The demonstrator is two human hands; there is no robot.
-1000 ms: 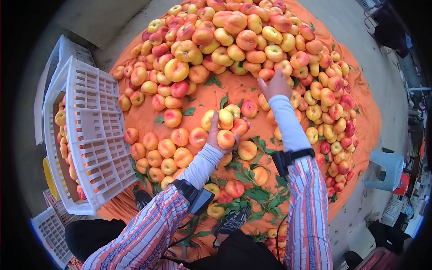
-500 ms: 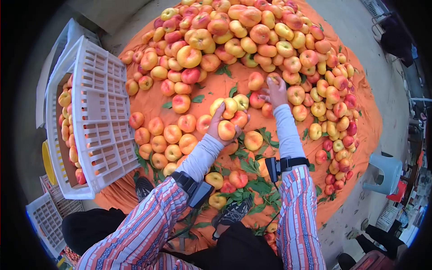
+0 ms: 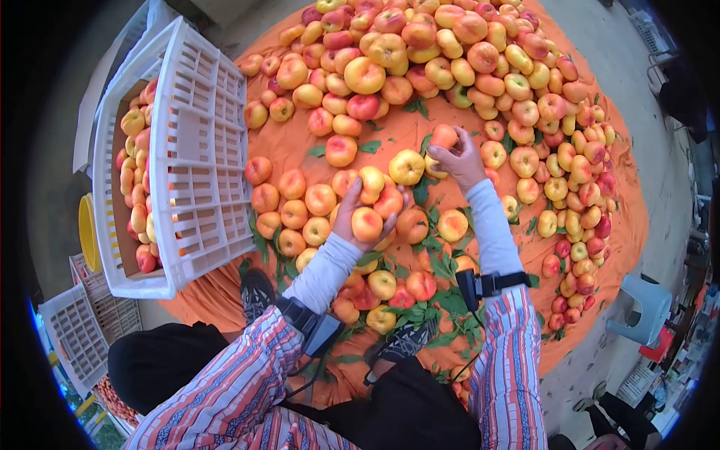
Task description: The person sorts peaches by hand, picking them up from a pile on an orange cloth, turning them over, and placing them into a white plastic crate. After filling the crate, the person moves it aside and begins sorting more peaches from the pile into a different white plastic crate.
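Both hands grip flat, blushed yellow-red peaches: left hand (image 3: 365, 217) cradling several, right hand (image 3: 463, 159) one.

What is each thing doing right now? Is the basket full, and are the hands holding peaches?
Left hand: cupped, holding several peaches.
Right hand: gripping one peach.
White crate: tilted, partly filled with fruit.
Orange cloth: spread out, covered with peaches.
Fruit pile: heaped.

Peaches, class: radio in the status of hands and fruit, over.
Left hand cradling several peaches. Right hand gripping one peach. White crate alongside, nothing blocking.
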